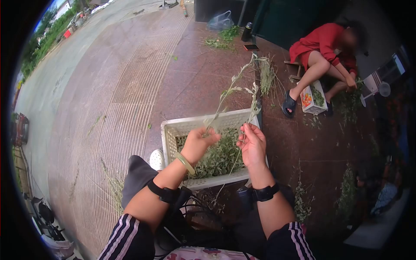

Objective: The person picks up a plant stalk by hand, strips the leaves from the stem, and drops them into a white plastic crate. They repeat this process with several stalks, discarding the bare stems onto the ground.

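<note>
Both of my hands are raised over a white plastic crate [216, 181] that holds picked green leaves [219, 158]. My left hand [199, 143], with a pale bangle at its wrist, is closed round a long leafy stem [234, 84] that reaches up and away. Between the thumb and fingers of my right hand [252, 143] is a shorter leafy stem [253, 102]; its bare lower end hangs down across the crate. The two stems come close together near their tops.
At the upper right a person in red [323, 43] sits by a small white basket [314, 99]. Cut stems [268, 76] lie on the floor beyond the crate, near a phone [251, 47] and a dark bottle [247, 31]. More stalks [113, 184] lie at the left.
</note>
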A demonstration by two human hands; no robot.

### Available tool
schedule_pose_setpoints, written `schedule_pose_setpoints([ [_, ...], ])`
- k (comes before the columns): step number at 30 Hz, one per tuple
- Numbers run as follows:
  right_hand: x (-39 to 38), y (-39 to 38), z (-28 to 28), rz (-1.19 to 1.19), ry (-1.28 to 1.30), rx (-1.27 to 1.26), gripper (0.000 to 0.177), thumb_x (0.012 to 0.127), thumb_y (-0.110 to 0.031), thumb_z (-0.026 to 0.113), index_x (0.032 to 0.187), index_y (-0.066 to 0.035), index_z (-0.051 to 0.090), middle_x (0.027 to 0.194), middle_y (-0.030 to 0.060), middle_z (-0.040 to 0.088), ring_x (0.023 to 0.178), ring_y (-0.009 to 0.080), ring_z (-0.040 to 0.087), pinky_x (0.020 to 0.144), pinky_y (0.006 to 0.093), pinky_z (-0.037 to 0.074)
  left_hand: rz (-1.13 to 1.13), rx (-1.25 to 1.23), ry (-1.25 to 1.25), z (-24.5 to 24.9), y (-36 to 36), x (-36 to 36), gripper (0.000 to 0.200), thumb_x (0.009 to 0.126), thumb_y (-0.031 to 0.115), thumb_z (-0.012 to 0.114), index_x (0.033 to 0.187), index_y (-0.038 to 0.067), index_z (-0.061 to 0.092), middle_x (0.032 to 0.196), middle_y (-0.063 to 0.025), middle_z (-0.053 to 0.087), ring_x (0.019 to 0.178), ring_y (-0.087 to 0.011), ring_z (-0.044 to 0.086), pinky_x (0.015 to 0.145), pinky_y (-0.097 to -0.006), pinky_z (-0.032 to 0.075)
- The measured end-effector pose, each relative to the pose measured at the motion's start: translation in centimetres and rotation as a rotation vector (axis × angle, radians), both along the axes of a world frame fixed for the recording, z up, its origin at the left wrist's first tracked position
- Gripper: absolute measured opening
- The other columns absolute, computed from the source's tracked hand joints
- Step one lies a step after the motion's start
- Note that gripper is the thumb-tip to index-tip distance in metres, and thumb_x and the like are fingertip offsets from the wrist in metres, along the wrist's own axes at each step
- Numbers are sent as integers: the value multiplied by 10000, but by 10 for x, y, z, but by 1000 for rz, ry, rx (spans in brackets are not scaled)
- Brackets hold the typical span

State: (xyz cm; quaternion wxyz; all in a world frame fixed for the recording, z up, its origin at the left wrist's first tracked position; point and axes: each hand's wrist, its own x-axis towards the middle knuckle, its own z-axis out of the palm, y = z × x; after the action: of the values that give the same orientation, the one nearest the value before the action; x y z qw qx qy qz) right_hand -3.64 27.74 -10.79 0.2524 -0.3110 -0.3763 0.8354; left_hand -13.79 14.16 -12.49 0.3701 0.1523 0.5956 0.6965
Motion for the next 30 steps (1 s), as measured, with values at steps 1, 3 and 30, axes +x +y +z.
schedule_pose_setpoints([
  [1,0,4,1,-22,-12,29,106,823,-140,591,890,-67,552,774,-5,565,605,64,509,481,206,429,3,-33,20,2,-2,-3,81,763,79,648,783,36,583,734,13,564,695,-68,488,651,-215,387],
  [3,1,5,1,7,-42,33,108,804,-121,613,876,-61,560,762,-4,568,581,61,504,469,198,422,14,-104,58,5,-4,-9,97,783,93,648,830,34,587,760,29,557,713,-64,493,663,-208,381],
  [30,-6,-32,-9,320,-150,292,111,864,-138,537,892,-32,532,728,-4,515,586,49,492,460,210,466,47,-12,200,7,3,1,160,811,145,596,795,-13,584,651,-15,548,622,-78,457,578,-256,392],
])
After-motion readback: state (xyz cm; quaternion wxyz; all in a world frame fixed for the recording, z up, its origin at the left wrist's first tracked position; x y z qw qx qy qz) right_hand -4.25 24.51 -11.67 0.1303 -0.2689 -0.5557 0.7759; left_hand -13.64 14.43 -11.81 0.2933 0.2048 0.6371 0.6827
